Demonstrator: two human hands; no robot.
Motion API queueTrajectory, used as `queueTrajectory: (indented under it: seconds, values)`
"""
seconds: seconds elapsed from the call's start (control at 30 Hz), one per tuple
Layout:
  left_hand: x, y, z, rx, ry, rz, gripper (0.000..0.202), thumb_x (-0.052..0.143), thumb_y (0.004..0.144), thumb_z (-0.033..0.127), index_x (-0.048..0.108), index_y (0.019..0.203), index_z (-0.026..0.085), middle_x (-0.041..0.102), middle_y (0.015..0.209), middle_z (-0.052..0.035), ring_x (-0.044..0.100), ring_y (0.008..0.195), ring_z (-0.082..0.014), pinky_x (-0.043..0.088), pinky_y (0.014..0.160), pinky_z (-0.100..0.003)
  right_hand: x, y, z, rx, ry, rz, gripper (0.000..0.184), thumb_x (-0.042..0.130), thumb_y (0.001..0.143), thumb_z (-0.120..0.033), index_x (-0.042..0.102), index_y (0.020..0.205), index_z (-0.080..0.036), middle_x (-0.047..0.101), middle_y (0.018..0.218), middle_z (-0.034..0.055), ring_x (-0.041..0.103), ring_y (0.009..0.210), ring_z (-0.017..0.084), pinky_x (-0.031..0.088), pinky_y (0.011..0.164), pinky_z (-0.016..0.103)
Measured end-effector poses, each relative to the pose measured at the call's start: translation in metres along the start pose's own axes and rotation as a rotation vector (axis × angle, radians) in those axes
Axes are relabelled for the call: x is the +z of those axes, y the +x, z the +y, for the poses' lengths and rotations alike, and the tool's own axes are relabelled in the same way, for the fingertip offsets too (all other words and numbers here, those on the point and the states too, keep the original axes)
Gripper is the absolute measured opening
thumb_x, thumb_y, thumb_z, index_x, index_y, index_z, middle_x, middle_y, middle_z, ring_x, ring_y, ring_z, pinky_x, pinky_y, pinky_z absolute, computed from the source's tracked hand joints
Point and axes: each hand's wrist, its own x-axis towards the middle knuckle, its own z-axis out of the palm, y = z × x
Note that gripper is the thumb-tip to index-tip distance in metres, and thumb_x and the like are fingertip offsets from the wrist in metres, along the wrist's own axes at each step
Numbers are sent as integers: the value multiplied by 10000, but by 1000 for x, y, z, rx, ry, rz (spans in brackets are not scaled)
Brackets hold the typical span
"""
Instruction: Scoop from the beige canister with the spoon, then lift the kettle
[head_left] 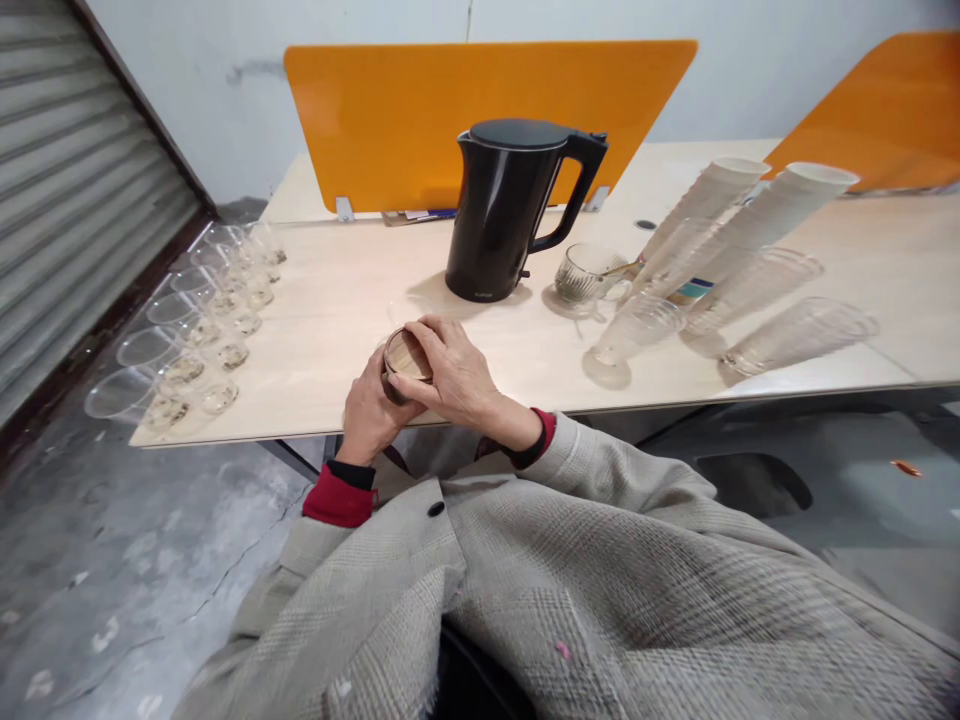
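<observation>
The left hand point(367, 412) and right hand point(454, 372) clasp a round wooden disc point(409, 355) near a black electric kettle point(499, 210).

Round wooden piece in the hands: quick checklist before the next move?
1. Grip: ok. Left hand and right hand both hold the round wooden piece.
2. Underside of the piece: cannot tell. The hands hide it.
3. Clear glass just beyond the hands: cannot tell whether it touches the piece.
4. Kettle: ok. Upright, lid on, apart from the hands.
5. Glass mug: ok. Upright, apart from the hands.
6. Rows of glasses on the left: ok. Apart from the hands.
</observation>
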Motion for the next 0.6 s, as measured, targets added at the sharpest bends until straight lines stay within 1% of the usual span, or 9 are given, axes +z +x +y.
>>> queueTrajectory:
  seconds: [0.1, 0.23, 0.3, 0.37, 0.43, 0.5, 0.57, 0.6]
  values:
    - [0, 0, 1, -7, 16, 8, 1022, 956, 709, 394, 463, 1594, 262, 653, 1584, -133, 709, 1361, -369, 607, 1106, -480, 1, 0, 0, 21, 50, 27, 618, 724, 933, -575, 638, 1447, -243, 639, 1466, 163, 593, 1337, 373, 564, 1138, 582]
    - [-1, 0, 3, -54, 16, 10, 1028, 993, 663, 444, 506, 1552, 272, 718, 1496, -123, 746, 1287, -379, 624, 1051, -492, -2, 5, 1, 46, 115, 50, 599, 683, 962, -582, 638, 1423, -201, 677, 1413, 175, 637, 1311, 361, 568, 1123, 560]
    - [-2, 0, 4, -68, 6, 9, 1021, 1005, 649, 474, 528, 1531, 290, 736, 1468, -108, 755, 1266, -372, 632, 1028, -484, -9, 9, 3, 42, 155, 94, 583, 636, 998, -576, 608, 1452, -211, 694, 1383, 159, 654, 1304, 339, 560, 1130, 539]
    - [-4, 0, 5, -57, -9, 3, 1006, 1003, 656, 494, 536, 1526, 298, 733, 1474, -100, 747, 1283, -369, 629, 1037, -481, -18, 12, 10, 27, 175, 178, 600, 607, 1016, -589, 554, 1511, -254, 675, 1419, 136, 635, 1348, 322, 537, 1161, 532]
    - [-5, 0, 5, -32, -30, 0, 999, 995, 670, 507, 536, 1530, 293, 721, 1494, -100, 728, 1321, -369, 616, 1067, -479, -27, 11, 25, 33, 149, 265, 659, 601, 1012, -624, 502, 1565, -279, 632, 1483, 135, 597, 1401, 325, 511, 1190, 546]
    - [-5, 0, 6, -15, -53, 4, 1008, 991, 676, 518, 530, 1538, 276, 712, 1507, -108, 714, 1348, -369, 607, 1082, -470, -33, 5, 48, 77, 88, 316, 707, 602, 1002, -653, 488, 1581, -264, 610, 1506, 159, 577, 1412, 350, 493, 1197, 577]
    - [-5, 0, 6, -17, -61, 11, 1013, 990, 675, 533, 530, 1535, 262, 722, 1490, -114, 718, 1340, -367, 610, 1072, -458, -35, -4, 75, 132, 21, 318, 717, 622, 980, -654, 522, 1549, -229, 631, 1463, 188, 578, 1383, 382, 473, 1198, 611]
    - [-5, 0, 5, -20, -59, 12, 1014, 990, 673, 542, 531, 1531, 258, 733, 1470, -115, 727, 1324, -366, 614, 1062, -454, -34, -10, 89, 168, -9, 299, 707, 635, 969, -642, 541, 1528, -219, 647, 1434, 196, 587, 1354, 393, 473, 1188, 624]
